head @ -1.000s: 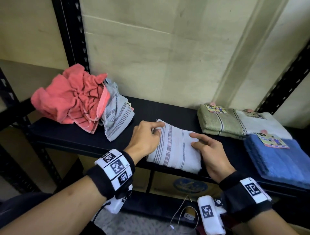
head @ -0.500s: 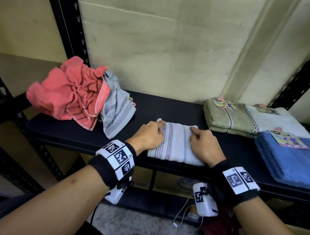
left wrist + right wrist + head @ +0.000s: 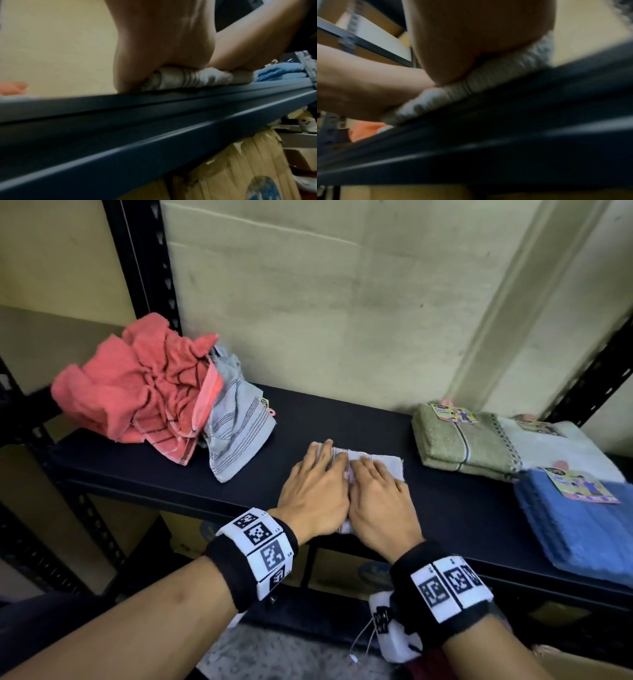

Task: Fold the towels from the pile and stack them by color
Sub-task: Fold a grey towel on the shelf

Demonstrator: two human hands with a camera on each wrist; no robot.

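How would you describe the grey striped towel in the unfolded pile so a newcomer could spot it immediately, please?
Look at the left end of the black shelf. A crumpled coral towel sits there; the grey striped towel lies against its right side, pale grey with thin dark lines.

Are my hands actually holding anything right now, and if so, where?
Nothing is gripped. Both the left hand and right hand press flat on top of the folded white striped towel on the shelf.

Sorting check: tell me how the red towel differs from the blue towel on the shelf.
The red towel is crumpled in a heap at the left; the blue towel lies folded flat at the right. The blue towel carries a paper label; none shows on the red towel, which has dark stripes. Both rest on the black shelf.
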